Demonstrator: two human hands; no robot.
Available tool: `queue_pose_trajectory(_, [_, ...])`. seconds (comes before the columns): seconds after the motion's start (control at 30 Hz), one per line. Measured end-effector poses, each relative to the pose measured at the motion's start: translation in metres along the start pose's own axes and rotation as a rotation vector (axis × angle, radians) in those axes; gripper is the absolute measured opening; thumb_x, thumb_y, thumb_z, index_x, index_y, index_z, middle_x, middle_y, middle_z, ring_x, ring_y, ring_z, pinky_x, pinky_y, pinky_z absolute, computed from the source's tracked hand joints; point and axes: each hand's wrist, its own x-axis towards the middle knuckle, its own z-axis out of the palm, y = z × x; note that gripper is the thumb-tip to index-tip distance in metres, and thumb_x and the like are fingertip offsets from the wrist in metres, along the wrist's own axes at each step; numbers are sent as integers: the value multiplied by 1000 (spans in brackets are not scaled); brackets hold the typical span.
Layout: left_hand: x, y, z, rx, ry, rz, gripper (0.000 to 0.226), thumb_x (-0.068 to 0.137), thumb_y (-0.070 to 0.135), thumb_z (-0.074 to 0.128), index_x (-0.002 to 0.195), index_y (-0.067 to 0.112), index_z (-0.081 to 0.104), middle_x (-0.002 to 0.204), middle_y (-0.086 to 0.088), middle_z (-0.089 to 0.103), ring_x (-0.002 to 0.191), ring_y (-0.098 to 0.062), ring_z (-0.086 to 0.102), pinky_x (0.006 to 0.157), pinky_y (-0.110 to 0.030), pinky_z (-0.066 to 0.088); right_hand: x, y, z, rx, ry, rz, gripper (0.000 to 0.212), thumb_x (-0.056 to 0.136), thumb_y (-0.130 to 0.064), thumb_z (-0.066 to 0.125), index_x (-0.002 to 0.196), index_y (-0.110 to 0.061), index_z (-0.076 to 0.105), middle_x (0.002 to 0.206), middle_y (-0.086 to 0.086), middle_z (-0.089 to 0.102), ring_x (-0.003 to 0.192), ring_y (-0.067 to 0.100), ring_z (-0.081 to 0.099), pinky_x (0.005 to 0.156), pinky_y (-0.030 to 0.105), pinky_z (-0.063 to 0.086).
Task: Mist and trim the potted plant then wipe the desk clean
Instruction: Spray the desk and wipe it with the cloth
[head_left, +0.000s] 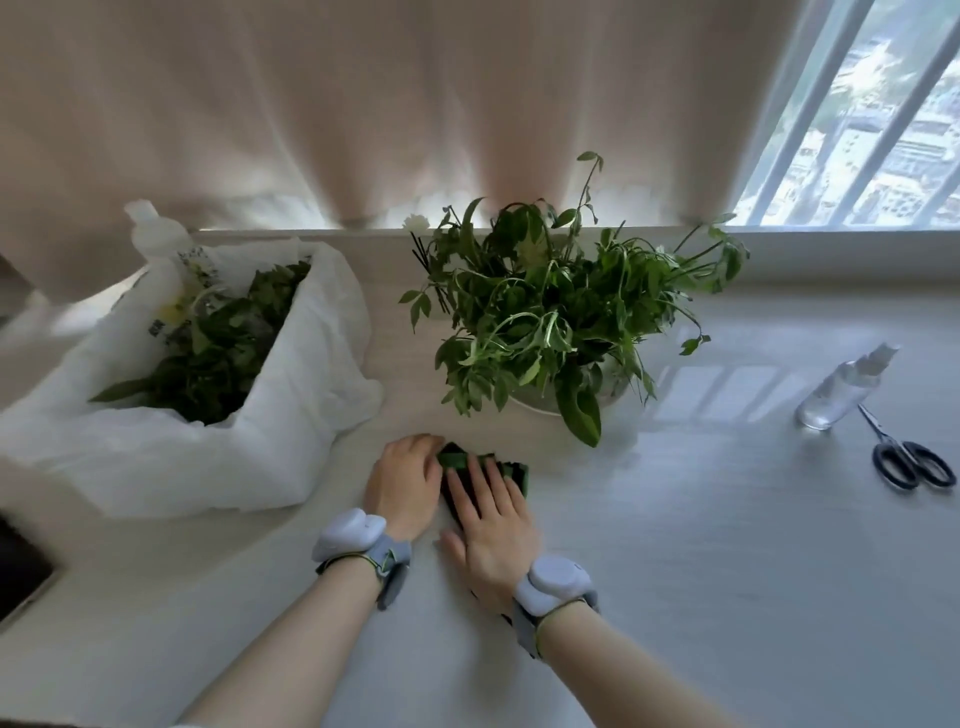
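The fingers (483, 486) of my right hand (491, 525) lie straight and flat, pressing a dark green cloth (462, 460) onto the surface (675, 545); they curl round nothing. My left hand (402, 480) sits just beside it on the left, knuckles up, its fingers bent down at the cloth's left edge. They look to be gripping a fold there, though the tips are hidden under the hand. Both wrists carry a pale strapped-on device. The cloth is bunched or folded small, near me and just in front of the plant.

The potted plant (550, 312) stands beyond the cloth in its white pot (535, 404), with leafy stems spilling out on all sides and one long leaf hanging close to the cloth. To the left, a white plastic bag (291, 415) stands open and holds a heap of green cuttings (218, 353). A white bottle (156, 234) is behind it. Far right, well apart from my hands, the clear spray bottle (841, 387) lies on its side, with the scissors (906, 457) lying just beside it.

I'd judge that misting and trimming are finished, since both tools are set aside and the cuttings are bagged. Wiping is the step in hand, and I think most of the surface on the right remains to be covered.
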Motion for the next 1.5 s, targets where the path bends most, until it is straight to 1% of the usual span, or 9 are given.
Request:
queue_pose_trajectory(0.2, [18, -24, -16, -154, 92, -47, 45, 90, 19, 31, 126, 13, 58, 128, -6, 59, 120, -24, 51, 104, -25, 34, 66, -42, 3, 83, -18, 34, 53, 84, -36, 31, 131, -13, 41, 124, 14, 65, 112, 31, 64, 99, 39, 35])
queue_pose_trajectory(0.3, [24, -28, -22, -192, 129, -35, 39, 95, 4, 38, 131, 11, 54, 134, -6, 54, 124, -22, 48, 97, -12, 24, 89, -47, -11, 85, -66, 32, 70, 85, -37, 14, 146, -8, 33, 146, 20, 43, 133, 38, 44, 108, 43, 35])
queue_pose_trajectory(0.43, [24, -24, -14, -223, 84, -9, 40, 97, 6, 37, 133, 13, 51, 137, -5, 52, 127, -21, 45, 103, -21, 30, 85, -36, -13, 53, -30, 45, 56, 86, -34, 32, 122, -9, 65, 125, 17, 63, 111, 33, 64, 87, 40, 53])
queue_pose_trajectory(0.67, [15, 28, 12, -176, -23, 77, 52, 84, 22, 28, 128, 17, 57, 128, -4, 60, 120, -23, 51, 102, -31, 40, 23, 35, -27, -19, -36, 38, 55, 82, -38, 37, 133, -19, 41, 127, 7, 63, 115, 25, 63, 92, 37, 51])
queue_pose_trajectory(0.9, [4, 99, 49, -129, -133, 172, 36, 93, 11, 42, 122, 19, 61, 123, -6, 63, 115, -27, 56, 93, -32, 45, -36, 133, -49, -107, 29, 156, 58, 87, -41, 34, 141, -21, 40, 138, 4, 56, 127, 23, 54, 107, 29, 21])
queue_pose_trajectory(1.03, [6, 142, 73, -132, -276, 254, 40, 93, 12, 40, 128, 22, 58, 133, 2, 58, 125, -18, 51, 103, -29, 41, -43, 177, -62, -34, 25, 141, 77, 81, -54, -3, 153, -28, 3, 162, -3, 1, 149, 19, 0, 114, 24, -9])
queue_pose_trajectory(1.23, [31, 195, 106, -132, -308, 332, 48, 94, 6, 37, 141, 11, 41, 147, -4, 42, 137, -16, 37, 113, -21, 23, -22, 226, -82, -48, 64, 206, 84, 73, -55, -15, 153, -31, -3, 162, -3, -3, 149, 17, -4, 118, 30, -3])
queue_pose_trajectory(1.37, [53, 215, 121, -113, -307, 330, 55, 94, 5, 35, 148, 12, 28, 154, -3, 29, 143, -14, 26, 116, -22, 17, -1, 260, -95, -52, 77, 252, 56, 101, -43, 15, 153, -29, -2, 162, -1, -2, 149, 18, -3, 119, 31, -1])
queue_pose_trajectory(1.5, [69, 237, 138, -96, -284, 348, 61, 93, 0, 33, 151, 11, 18, 159, -3, 15, 147, -14, 11, 117, -22, 9, 22, 291, -100, -67, 84, 287, 56, 103, -37, 21, 154, -28, -1, 162, 0, -1, 149, 19, -1, 119, 32, 0])
